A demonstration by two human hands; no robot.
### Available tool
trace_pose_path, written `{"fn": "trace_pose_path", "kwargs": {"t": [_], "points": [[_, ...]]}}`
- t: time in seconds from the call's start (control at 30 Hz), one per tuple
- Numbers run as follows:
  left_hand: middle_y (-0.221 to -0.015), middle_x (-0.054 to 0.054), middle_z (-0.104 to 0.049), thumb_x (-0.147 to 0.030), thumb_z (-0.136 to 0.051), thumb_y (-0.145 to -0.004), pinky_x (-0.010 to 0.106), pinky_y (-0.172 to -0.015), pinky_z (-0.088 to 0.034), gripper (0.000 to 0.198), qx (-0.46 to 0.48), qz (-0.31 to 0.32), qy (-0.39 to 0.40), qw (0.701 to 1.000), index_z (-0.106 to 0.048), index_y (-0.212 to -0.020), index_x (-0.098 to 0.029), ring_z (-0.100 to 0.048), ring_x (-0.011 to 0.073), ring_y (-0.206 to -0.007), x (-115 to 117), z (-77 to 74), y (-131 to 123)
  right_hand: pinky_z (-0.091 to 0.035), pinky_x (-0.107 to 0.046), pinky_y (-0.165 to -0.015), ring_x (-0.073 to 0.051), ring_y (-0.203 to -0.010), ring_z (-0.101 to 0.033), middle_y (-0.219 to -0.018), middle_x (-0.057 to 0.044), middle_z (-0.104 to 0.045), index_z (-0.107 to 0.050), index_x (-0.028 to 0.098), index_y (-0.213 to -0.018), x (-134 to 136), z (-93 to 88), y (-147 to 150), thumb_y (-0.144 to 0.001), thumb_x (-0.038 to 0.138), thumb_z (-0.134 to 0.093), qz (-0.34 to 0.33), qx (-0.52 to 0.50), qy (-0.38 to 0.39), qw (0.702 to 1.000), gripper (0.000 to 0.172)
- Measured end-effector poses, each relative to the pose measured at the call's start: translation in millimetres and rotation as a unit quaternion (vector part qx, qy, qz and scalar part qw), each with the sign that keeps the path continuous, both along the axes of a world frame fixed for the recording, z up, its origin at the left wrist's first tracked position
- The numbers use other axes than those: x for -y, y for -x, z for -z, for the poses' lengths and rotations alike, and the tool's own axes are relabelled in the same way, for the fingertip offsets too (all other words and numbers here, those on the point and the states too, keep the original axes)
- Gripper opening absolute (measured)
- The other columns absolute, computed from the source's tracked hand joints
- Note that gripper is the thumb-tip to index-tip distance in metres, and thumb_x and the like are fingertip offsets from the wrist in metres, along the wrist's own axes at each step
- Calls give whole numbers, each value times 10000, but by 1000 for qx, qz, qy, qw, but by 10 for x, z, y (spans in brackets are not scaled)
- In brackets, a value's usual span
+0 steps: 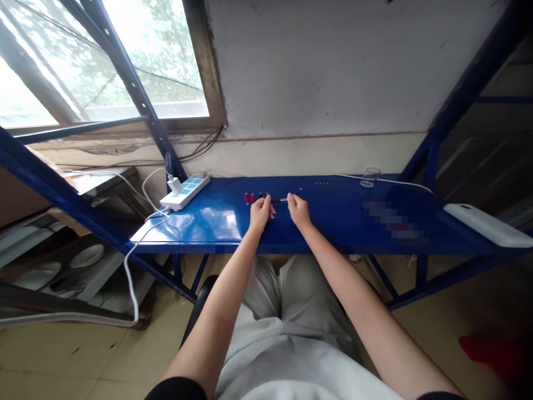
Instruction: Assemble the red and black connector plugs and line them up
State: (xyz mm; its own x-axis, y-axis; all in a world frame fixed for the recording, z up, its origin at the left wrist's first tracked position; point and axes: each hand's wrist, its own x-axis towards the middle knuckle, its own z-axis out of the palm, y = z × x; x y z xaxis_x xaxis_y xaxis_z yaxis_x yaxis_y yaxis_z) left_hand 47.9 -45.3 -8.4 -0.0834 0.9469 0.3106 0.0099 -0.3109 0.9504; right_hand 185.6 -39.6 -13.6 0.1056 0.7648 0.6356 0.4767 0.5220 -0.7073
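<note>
Left hand (pixel 261 211) and right hand (pixel 298 210) over the blue counter (pixel 333 222), fingers of each pinching opposite ends of the thin dark rod (pixel 278 200), beside the small red pieces (pixel 250 198). Risk: a loose pinch likely drops the rod, scattering those pieces.

One camera only — worn on the head, it looks forward and down from above the lap at the blue worktop (pixel 341 222), near, facing the wall (pixel 333 66) and window (pixel 104 55).
</note>
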Motion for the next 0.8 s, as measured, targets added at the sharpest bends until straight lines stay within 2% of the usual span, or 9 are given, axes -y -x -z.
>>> {"fn": "trace_pose_path", "kwargs": {"t": [0.17, 0.3, 0.47, 0.57, 0.67, 0.8], "points": [[-547, -7, -587, -550, -496, -778, 178, -360, -314, 403, 20, 5, 3, 1000, -510, -696, -156, -487, 63, -345, 8, -23, 2, -302, -253, -505, -109, -459, -375, -468, 22, -399, -376, 211, -527, 8, -20, -24, -869, 548, -307, 19, -23, -7, 1000, 485], [-571, -5, -591, -560, -486, -779, 171, -354, -301, 410, 20, 10, 3, 1000, -493, -698, -158, -486, 55, -349, 22, -39, 8, -298, -249, -497, -103, -462, -358, -459, 26, -380, -374, 206, -504, -2, -30, -61, -857, 557, -330, 29, -47, -11, 998, 500], [-565, -8, -589, -560, -498, -770, 176, -350, -294, 413, 22, 10, -8, 1000, -485, -678, -159, -483, 57, -348, 19, -24, 12, -318, -245, -484, -106, -453, -377, -449, 25, -382, -376, 209, -506, -20, -33, -99, -849, 582, -319, 56, -132, -6, 990, 510], [-557, 3, -597, -546, -559, -733, 177, -354, -307, 403, -14, 55, -3, 998, -518, -671, -150, -494, 65, -367, 33, -14, -4, -343, -241, -487, -105, -451, -416, -479, 18, -445, -451, 201, -561, -6, -44, -89, -841, 588, -335, 18, -147, 14, 989, 492], [-555, 12, -604, -544, -582, -713, 176, -350, -312, 404, -42, 94, 2, 995, -553, -692, -142, -496, 68, -377, 45, -12, -20, -366, -240, -499, -114, -484, -466, -525, 3, -508, -540, 189, -642, 16, -61, -65, -810, 602, -392, -34, -118, 36, 992, 470], [-573, 8, -608, -545, -554, -736, 176, -344, -305, 406, -21, 70, -3, 997, -568, -736, -139, -485, 59, -364, 30, -13, -12, -358, -238, -483, -115, -472, -459, -485, 23, -471, -572, 182, -686, 25, -48, -46, -786, 601, -438, -87, -73, 61, 992, 451]]}}
